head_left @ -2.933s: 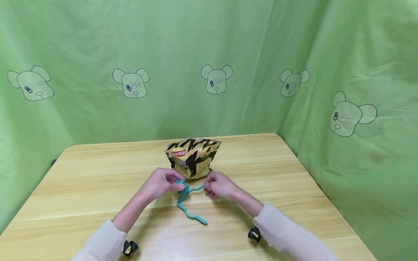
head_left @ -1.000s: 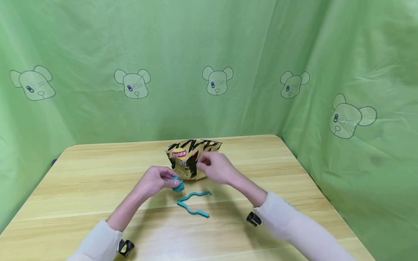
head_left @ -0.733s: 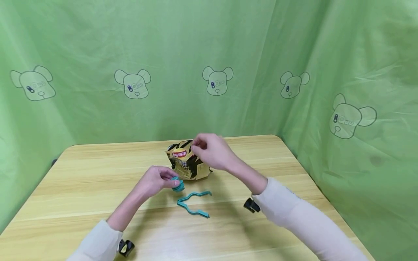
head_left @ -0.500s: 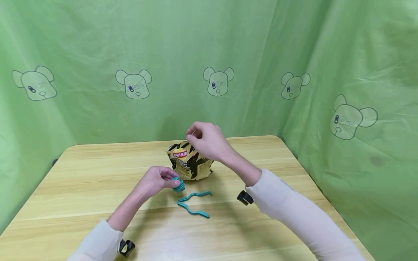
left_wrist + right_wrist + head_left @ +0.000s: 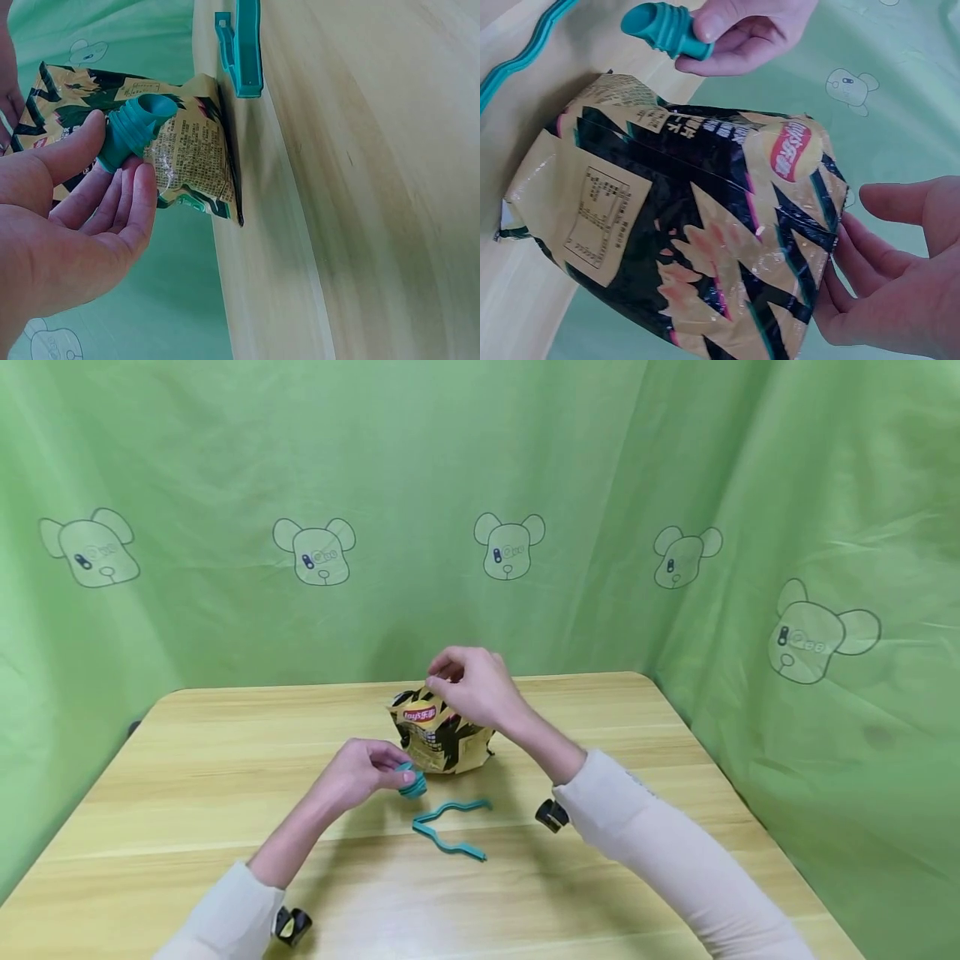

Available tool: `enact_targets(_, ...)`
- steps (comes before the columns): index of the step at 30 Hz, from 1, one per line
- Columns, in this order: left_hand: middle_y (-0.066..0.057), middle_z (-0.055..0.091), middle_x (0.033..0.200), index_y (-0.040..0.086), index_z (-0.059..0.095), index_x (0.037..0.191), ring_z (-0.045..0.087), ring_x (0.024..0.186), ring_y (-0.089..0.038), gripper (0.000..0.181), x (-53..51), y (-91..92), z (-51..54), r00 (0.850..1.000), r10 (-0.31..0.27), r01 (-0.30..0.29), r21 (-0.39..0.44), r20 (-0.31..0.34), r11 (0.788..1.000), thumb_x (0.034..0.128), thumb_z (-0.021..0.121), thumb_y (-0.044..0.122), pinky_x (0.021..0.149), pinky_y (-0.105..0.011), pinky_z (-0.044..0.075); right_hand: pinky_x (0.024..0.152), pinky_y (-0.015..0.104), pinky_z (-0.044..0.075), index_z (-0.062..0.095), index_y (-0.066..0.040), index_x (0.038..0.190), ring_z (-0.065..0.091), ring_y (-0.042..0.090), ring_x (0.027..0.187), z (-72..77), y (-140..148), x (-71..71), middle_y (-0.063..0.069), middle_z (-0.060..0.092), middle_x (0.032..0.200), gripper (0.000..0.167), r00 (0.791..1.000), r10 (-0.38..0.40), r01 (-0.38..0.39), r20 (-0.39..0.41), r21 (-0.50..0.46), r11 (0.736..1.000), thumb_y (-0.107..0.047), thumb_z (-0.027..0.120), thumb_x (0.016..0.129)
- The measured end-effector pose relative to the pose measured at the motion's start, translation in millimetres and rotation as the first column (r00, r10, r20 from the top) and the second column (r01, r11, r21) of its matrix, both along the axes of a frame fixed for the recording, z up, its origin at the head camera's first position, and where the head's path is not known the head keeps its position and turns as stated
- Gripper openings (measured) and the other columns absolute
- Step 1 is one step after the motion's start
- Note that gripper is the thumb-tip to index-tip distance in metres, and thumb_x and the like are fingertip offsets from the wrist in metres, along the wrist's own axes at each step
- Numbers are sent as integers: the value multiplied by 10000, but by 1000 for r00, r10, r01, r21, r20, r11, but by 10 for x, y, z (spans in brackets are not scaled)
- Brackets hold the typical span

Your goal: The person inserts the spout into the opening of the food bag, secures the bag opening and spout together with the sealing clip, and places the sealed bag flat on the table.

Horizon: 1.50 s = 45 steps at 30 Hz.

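My left hand (image 5: 365, 774) pinches a small teal spout (image 5: 135, 129) between thumb and fingers, a little above the table. The spout is hollow, with ridges round its side. Beyond it stands a gold and black Lay's chip bag (image 5: 442, 739), upright on the table. My right hand (image 5: 474, 687) is at the bag's top edge. In the right wrist view its fingers reach along that edge, and the thumb stands apart from the bag. A teal bag clip (image 5: 447, 831) lies spread in a V on the table, in front of both hands.
The wooden table (image 5: 225, 760) carries the bag and clip. A green curtain (image 5: 405, 460) with bear-head outlines hangs behind the table and at its sides. Each wrist bears a black device (image 5: 291, 927).
The right hand has let go of the clip's arm and risen to the bag's top. The left hand has drawn the spout slightly away from the clip, which now lies free.
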<state>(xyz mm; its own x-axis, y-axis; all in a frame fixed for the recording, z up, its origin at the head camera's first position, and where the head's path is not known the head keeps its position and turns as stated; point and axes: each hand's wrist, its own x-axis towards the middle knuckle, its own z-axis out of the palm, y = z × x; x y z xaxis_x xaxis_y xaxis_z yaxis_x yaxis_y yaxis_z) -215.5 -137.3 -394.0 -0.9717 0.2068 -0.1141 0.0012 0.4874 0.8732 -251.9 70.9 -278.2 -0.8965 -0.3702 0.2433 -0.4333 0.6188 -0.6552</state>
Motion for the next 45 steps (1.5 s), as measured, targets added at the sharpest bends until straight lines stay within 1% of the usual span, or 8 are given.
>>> enact_targets(7,-18,740,948,105,754,1105,682,873,-154,290,-9,-11,22,1000,-9,9,4,-5,1000,862,819,249,883,-413,547,793,321,567,751,-102,1063,691,168,884,-99,23,-29,20,759,983,135,1000,-13,13,-7,-29,999,-142,709,941)
enact_targets(18,-29,746,970,62,736,1139,690,888,-150,337,-10,-109,130,999,-34,33,-10,-40,999,874,810,258,895,-410,553,669,269,561,771,-118,975,679,153,785,-196,-8,-58,18,756,933,78,999,-36,35,-9,-75,997,-87,709,939)
enact_targets(23,-37,746,993,69,731,1155,690,909,-157,354,-29,-177,298,996,-48,45,-41,-76,998,880,806,279,894,-409,555,647,265,562,771,-109,961,677,151,767,-203,-11,-62,24,755,920,75,999,-35,34,-8,-85,996,-74,709,939)
enact_targets(30,-53,744,1054,100,732,1176,687,971,-184,356,-26,-247,667,990,-64,53,-82,-127,995,890,795,303,909,-400,549,638,269,565,775,-102,954,685,171,744,-196,-22,-65,29,758,905,67,999,-33,33,-3,-93,995,-74,719,931)
enact_targets(33,-65,746,1072,95,724,1202,689,978,-189,385,-34,-273,833,988,-59,51,-59,-141,997,894,792,314,920,-401,542,637,272,568,773,-100,958,697,197,738,-192,-19,-65,33,757,904,65,1000,-31,31,3,-95,995,-77,718,933)
enact_targets(37,-82,748,1062,76,723,1201,689,960,-184,388,-76,-292,1007,985,-18,19,8,-170,1000,889,800,292,923,-370,530,647,272,570,774,-96,965,707,215,737,-193,-12,-66,39,757,903,66,999,-34,34,2,-97,995,-81,717,935)
enact_targets(40,-77,752,1055,86,734,1180,690,956,-166,366,-124,-283,1066,980,21,-14,40,-196,999,887,803,294,931,-352,516,654,272,570,775,-94,962,705,204,743,-195,-14,-68,38,758,900,64,999,-34,34,-2,-97,995,-82,719,934)
enact_targets(45,-75,751,1134,123,746,1184,679,1018,-169,357,-200,-232,1068,975,73,-57,80,-212,995,892,796,323,975,-375,508,649,271,567,778,-99,958,692,171,744,-191,-26,-60,31,759,901,64,999,-38,37,-5,-95,995,-84,721,932)
